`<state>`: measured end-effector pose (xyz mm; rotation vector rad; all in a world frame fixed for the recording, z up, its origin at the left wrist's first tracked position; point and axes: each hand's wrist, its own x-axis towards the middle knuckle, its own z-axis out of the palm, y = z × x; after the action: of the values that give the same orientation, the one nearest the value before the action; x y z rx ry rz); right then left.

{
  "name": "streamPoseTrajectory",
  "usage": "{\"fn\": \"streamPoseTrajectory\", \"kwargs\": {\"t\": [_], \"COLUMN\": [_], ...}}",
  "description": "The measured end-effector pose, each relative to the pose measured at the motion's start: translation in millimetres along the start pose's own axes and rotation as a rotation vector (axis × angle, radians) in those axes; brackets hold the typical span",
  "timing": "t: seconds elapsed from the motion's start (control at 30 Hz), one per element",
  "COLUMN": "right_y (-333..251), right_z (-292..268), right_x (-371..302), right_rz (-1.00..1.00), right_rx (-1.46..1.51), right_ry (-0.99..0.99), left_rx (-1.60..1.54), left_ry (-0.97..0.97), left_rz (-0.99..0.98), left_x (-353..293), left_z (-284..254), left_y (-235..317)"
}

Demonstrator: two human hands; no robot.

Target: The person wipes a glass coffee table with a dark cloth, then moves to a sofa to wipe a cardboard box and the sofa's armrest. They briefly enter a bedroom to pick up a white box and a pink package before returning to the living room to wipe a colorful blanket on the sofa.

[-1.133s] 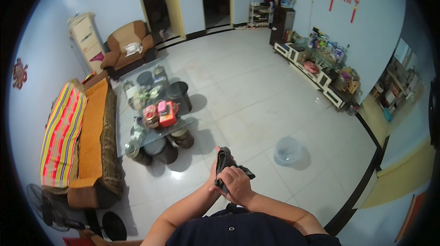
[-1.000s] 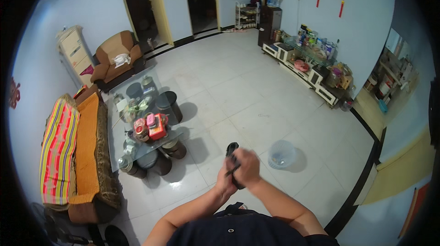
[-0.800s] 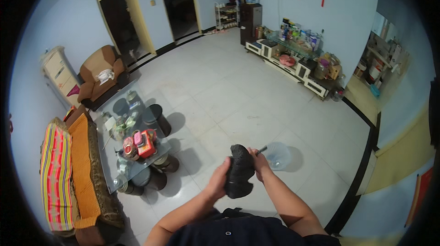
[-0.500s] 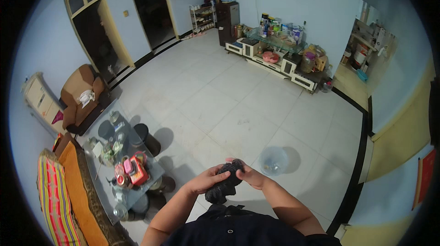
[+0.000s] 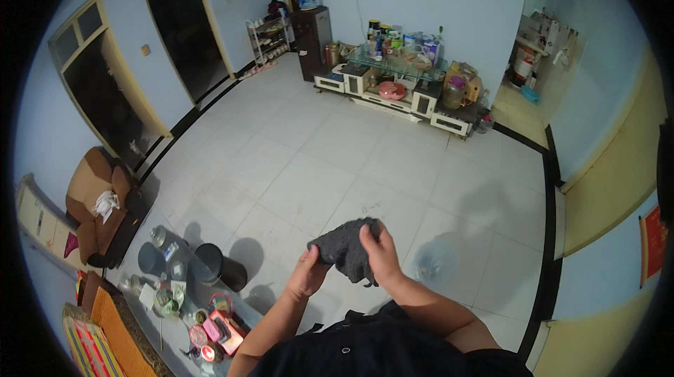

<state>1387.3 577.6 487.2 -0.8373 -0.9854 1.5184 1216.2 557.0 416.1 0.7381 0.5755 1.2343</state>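
a dark grey cloth (image 5: pixel 349 249), bunched and thick like a small towel, is held up in front of the person's chest, above the tiled floor (image 5: pixel 302 166). the left hand (image 5: pixel 309 272) pinches its lower left corner; the right hand (image 5: pixel 381 254) is closed over its right side, fingers wrapped around the fabric. judging by the crumpled bundle, it is neither spread flat nor neatly folded; that work looks barely begun. a clear water jug (image 5: pixel 435 262) lies on the floor to the right, a cluttered glass worktop (image 5: pixel 151 296) at lower left.

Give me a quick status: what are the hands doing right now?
Left hand and right hand both grip a dark grey cloth, held at chest height. Nothing between hands and cloth. Clear plastic jug on the floor beyond, apart.
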Motion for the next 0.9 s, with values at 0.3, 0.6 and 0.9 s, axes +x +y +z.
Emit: {"fn": "streamPoseTrajectory", "kwargs": {"t": [0.3, 0.6, 0.9], "right_y": [42.7, 54.7, 72.7], "right_z": [33.9, -94.3, -72.3], "right_x": [121.3, 377.0, 457.5], "right_rz": [-0.837, 0.145, 0.803], "right_rx": [-1.209, -0.418, 0.598], "right_ry": [-0.294, -0.119, -0.386], "left_rx": [-0.747, -0.214, -0.091], "left_ry": [0.265, 0.297, 0.289], "left_rz": [0.394, -0.262, -0.073], "left_x": [162.2, 304.6, 414.4], "left_z": [-6.0, -7.1, -92.8], "left_y": [-33.4, 81.1, 144.8]}}
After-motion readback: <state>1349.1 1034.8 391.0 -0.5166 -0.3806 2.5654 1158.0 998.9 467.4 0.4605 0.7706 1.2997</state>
